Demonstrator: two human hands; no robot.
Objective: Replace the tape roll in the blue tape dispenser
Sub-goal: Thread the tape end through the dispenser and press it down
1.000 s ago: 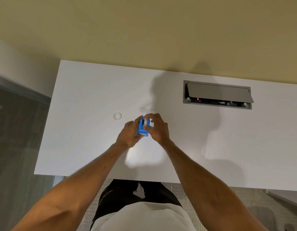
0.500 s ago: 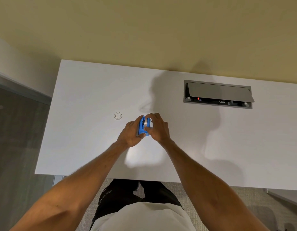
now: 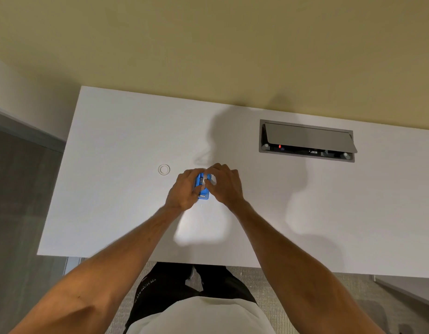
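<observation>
A line of small white print runs down the black shorts at the near edge, too small and blurred to read.

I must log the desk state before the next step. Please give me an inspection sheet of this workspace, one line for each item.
Surface: white desk, bare around the hands.
Job's things: blue dispenser held between both hands above the desk; small clear ring lies apart, to its left.
Clutter: nothing seen.
Hands: left hand and right hand both grip the dispenser.
Cables: nothing seen; port box has its lid open and a red light.
Surroundings: beige wall, grey carpet.
</observation>
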